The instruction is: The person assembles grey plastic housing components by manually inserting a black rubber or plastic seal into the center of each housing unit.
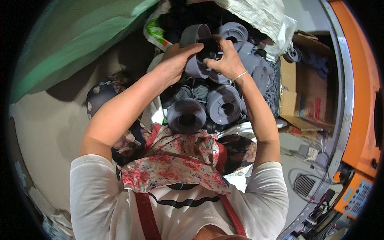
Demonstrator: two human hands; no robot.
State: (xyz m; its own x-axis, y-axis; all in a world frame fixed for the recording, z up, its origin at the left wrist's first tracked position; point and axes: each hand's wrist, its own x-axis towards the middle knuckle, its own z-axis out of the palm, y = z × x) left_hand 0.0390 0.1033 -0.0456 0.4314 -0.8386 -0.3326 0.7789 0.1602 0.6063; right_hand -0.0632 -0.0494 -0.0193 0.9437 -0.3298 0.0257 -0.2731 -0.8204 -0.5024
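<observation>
Midway, apparently: left hand (176,56) and right hand (224,60), fingers curled tight, joining a black ring (209,49) to a grey spool (196,36), upper centre; many grey spools (224,105) piled below, seemingly unhandled.

Two hands (176,60) (226,60), roughly six grey spools (187,116), one cardboard box (289,96).

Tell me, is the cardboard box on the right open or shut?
Open. The cardboard box has its flaps folded outward, and grey plastic pieces like the spools in the pile show inside it.
</observation>
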